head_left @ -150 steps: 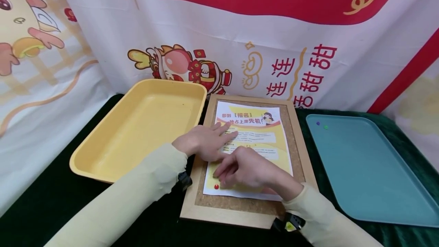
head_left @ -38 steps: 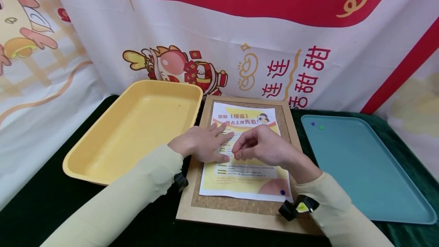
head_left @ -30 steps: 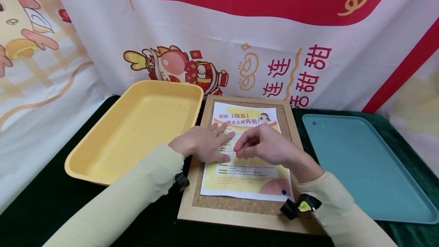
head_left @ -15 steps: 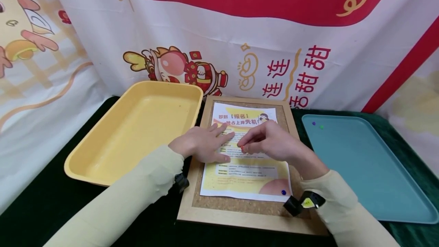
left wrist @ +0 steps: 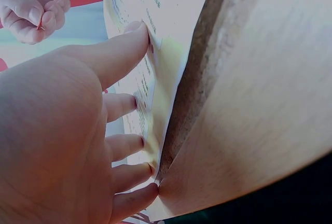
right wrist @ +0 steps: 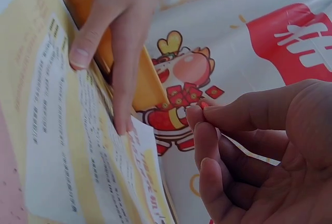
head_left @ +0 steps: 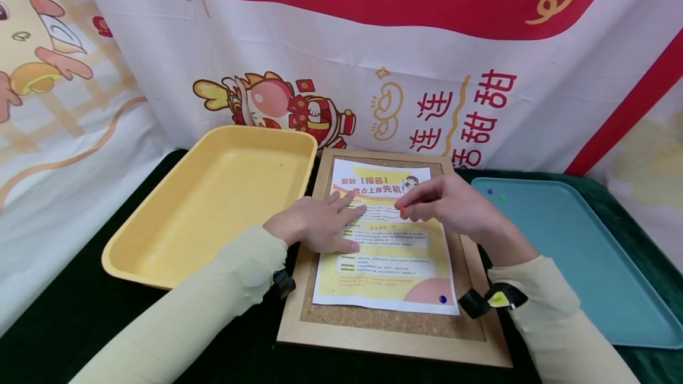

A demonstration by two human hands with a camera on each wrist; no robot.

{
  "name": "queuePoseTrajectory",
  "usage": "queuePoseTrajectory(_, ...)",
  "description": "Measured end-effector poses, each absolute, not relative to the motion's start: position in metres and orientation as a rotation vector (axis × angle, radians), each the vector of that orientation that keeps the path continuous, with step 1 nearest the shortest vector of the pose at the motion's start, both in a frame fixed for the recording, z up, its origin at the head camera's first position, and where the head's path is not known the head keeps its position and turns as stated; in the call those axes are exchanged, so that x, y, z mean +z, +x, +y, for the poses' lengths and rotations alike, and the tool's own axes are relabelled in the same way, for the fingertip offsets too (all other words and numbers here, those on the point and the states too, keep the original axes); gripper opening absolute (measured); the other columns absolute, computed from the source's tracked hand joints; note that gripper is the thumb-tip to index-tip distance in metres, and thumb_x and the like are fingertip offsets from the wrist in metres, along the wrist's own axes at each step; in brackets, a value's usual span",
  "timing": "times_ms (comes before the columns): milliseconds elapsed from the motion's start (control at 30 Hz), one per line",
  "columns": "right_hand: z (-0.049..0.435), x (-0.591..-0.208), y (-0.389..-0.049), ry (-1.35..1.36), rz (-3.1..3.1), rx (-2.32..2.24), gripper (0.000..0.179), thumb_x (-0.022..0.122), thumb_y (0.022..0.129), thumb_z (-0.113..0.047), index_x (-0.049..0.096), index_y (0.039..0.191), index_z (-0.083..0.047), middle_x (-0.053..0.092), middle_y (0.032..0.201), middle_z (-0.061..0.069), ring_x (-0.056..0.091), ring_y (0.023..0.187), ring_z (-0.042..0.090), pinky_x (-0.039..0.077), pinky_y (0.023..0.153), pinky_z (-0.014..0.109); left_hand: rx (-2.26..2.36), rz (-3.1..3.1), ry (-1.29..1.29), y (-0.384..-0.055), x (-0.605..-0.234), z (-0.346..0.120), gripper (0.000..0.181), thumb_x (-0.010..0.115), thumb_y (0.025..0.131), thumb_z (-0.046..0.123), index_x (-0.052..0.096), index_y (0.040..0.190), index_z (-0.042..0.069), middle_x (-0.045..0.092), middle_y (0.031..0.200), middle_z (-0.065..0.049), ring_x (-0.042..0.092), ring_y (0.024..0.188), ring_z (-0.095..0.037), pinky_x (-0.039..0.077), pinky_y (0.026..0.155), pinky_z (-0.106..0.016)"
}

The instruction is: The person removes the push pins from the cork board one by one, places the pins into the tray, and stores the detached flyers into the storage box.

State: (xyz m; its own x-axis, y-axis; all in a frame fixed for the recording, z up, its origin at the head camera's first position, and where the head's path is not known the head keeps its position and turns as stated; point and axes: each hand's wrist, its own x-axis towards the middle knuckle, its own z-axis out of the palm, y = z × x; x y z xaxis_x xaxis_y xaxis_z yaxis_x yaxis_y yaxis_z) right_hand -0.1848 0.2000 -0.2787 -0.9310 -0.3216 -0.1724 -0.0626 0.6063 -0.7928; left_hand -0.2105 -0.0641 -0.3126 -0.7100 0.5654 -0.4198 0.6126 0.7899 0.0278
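Observation:
A printed yellow-and-white poster (head_left: 373,283) lies on a wood-framed cork board (head_left: 373,315). My left hand (head_left: 319,223) rests on the poster's left side, fingers spread, as the left wrist view also shows. My right hand (head_left: 461,209) pinches a small red push pin (head_left: 402,212) between thumb and forefinger, over the upper right of the sheet. In the right wrist view the red head of the push pin (right wrist: 203,106) peeks out between the fingertips. A blue push pin (head_left: 443,299) sits in the poster's lower right corner; the lower left corner has none.
Left of the board stands a deep yellow tray (head_left: 128,253). To the right is a flat blue-green tray (head_left: 587,253) with a purple pin (head_left: 490,192) and a green pin (head_left: 501,198) at its far left corner. A printed cloth (head_left: 320,34) hangs behind the dark green tabletop.
The red push pin was at the poster's lower left corner; my right hand now holds it, moved up and right across the sheet. My left hand has stayed in place.

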Motion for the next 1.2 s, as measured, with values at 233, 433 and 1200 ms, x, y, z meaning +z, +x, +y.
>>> queuePoseTrajectory(233, 0.213, -0.278, -0.188, -0.331, 2.581, -1.255, 0.021, 0.072, 0.1, -0.015, 0.082, 0.118, -0.01, 0.081, 0.108, 0.006, 0.066, 0.096, 0.024, 0.051, 0.087, 0.04, -0.156, 2.559, 0.885, -0.21, -0.313, -0.065, 0.084, 0.045, 0.104, 0.071, 0.013, 0.172, 0.034, -0.002, 0.181, 0.0, 0.013, 0.168, -0.029, 0.035, 0.061, -0.031)
queuePoseTrajectory(433, 0.22, -0.28, -0.192, -0.299, 2.598, -1.268, 0.022, 0.073, 0.099, -0.015, 0.082, 0.118, -0.007, 0.08, 0.112, 0.01, 0.065, 0.095, 0.03, 0.054, 0.076, 0.035, -0.154, 2.553, 0.885, -0.21, -0.312, -0.065, 0.084, 0.046, 0.104, 0.07, 0.012, 0.172, 0.034, -0.002, 0.181, 0.0, 0.013, 0.168, -0.029, 0.035, 0.062, -0.031)
queuePoseTrajectory(1200, 0.25, -0.288, -0.208, -0.054, 2.668, -1.21, 0.031, 0.071, 0.103, -0.023, 0.076, 0.128, -0.006, 0.071, 0.133, 0.015, 0.058, 0.112, 0.027, 0.054, 0.089, 0.038, -0.171, 2.54, 0.881, -0.21, -0.31, -0.065, 0.083, 0.043, 0.105, 0.071, 0.009, 0.172, 0.035, -0.005, 0.181, 0.0, 0.01, 0.168, -0.029, 0.039, 0.067, -0.032)
